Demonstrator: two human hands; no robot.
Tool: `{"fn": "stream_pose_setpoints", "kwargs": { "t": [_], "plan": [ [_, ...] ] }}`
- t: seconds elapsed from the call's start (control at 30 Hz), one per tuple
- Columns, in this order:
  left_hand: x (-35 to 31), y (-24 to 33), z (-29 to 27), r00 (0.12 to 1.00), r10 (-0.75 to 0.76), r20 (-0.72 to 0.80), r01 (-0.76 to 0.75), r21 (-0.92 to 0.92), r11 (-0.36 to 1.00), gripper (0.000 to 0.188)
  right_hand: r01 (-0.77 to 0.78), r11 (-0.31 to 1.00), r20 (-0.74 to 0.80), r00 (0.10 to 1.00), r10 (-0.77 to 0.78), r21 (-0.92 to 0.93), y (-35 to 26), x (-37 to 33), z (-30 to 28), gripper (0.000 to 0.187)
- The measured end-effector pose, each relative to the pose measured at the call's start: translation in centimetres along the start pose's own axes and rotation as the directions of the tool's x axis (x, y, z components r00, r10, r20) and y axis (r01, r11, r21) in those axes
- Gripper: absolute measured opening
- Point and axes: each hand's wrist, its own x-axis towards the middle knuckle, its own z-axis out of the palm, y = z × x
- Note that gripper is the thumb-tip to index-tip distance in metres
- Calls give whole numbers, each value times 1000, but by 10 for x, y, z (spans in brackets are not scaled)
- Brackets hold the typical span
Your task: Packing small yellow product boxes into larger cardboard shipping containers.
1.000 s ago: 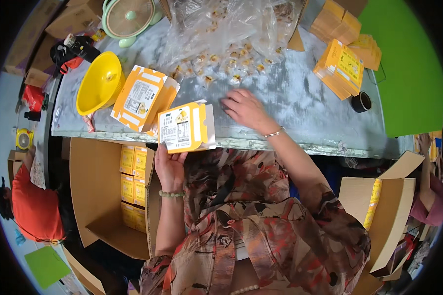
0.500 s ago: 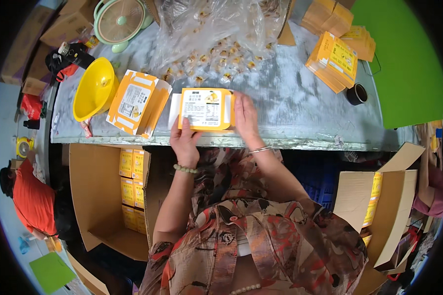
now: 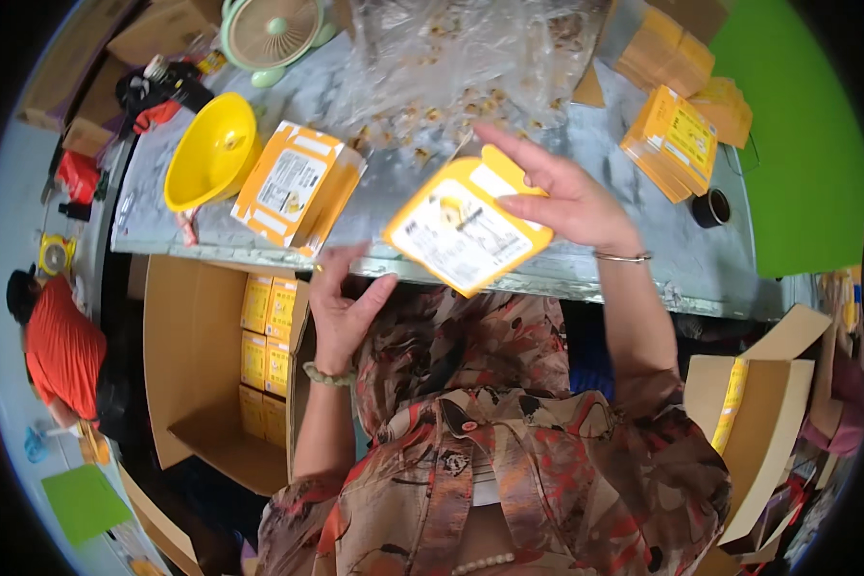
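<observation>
Right hand (image 3: pixel 568 204) has the orange-and-white folding carton (image 3: pixel 463 228) pinched, thumb on top; it's off that hand's left side, over the counter (image 3: pixel 677 259)'s front edge, long axis slanting near-left to far-right. Left hand (image 3: pixel 344 312)'s just left of it, empty, thumb and fingers apart.

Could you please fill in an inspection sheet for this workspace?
Surface: grey table, whitish patches.
Working things: printed yellow-and-white carton, tilted; left carton stack; right carton stack; small wrapped pieces.
Clutter: yellow bowl, green fan, dark cup, clear plastic.
Hands: right hand holds the carton; left hand open, empty, apart from it.
Cables: nothing seen that is plainly a cable.
Surroundings: open left cardboard box with yellow boxes inside; open right cardboard box; person in red at far left.
</observation>
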Motion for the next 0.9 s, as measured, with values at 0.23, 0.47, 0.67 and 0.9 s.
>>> {"fn": "stream_pose_setpoints", "kwargs": {
  "t": [0.23,0.47,0.67,0.9],
  "plan": [
    [-5,30,17,993,-29,114,91,-588,804,65,135,882,-138,966,-218,-452,12,8,26,44],
    [-62,15,23,968,-247,-39,174,-603,779,56,-89,979,-388,921,11,-183,86,-50,100,43],
    [-64,22,11,962,-270,30,235,-593,770,42,-37,987,-343,939,-20,-157,73,-51,106,44],
    [-69,19,26,943,-253,-217,109,-517,849,31,-51,985,-508,860,-42,-167,77,-55,115,36]
  ]
}}
